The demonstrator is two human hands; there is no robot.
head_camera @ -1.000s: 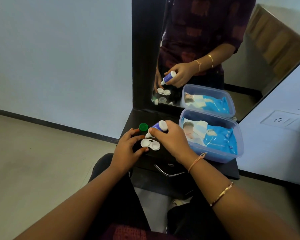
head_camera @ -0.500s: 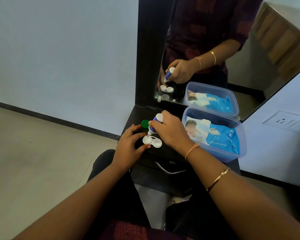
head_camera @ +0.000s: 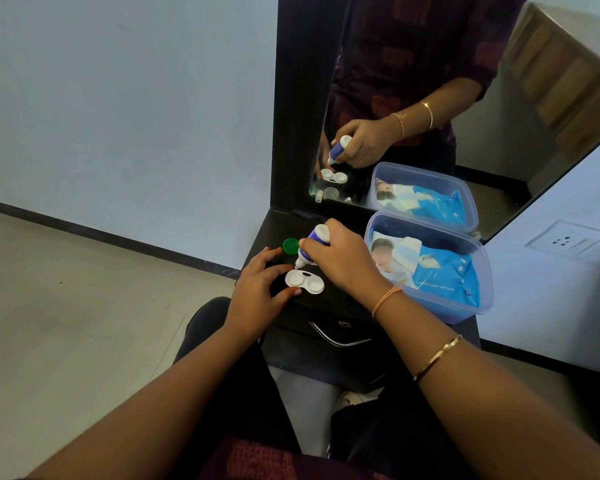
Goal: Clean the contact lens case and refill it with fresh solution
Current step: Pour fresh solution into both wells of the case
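A white contact lens case (head_camera: pixel 304 282) with two uncapped wells lies on the black dresser top (head_camera: pixel 340 299). My left hand (head_camera: pixel 258 292) pinches its left end between thumb and fingers. My right hand (head_camera: pixel 340 259) grips a small blue and white solution bottle (head_camera: pixel 311 244), tipped nozzle down just above the left well. A green cap (head_camera: pixel 290 245) sits behind the case.
A clear plastic box (head_camera: pixel 465 308) with a blue wet wipes pack stands on the right of the dresser. A mirror (head_camera: pixel 430 98) rises behind it and reflects the hands. A drawer handle (head_camera: pixel 336 339) shows below the top. A wall socket (head_camera: pixel 568 241) is at right.
The bottle has tipped further down, its nozzle coming closer to the left well. My left hand still holds the case in place.
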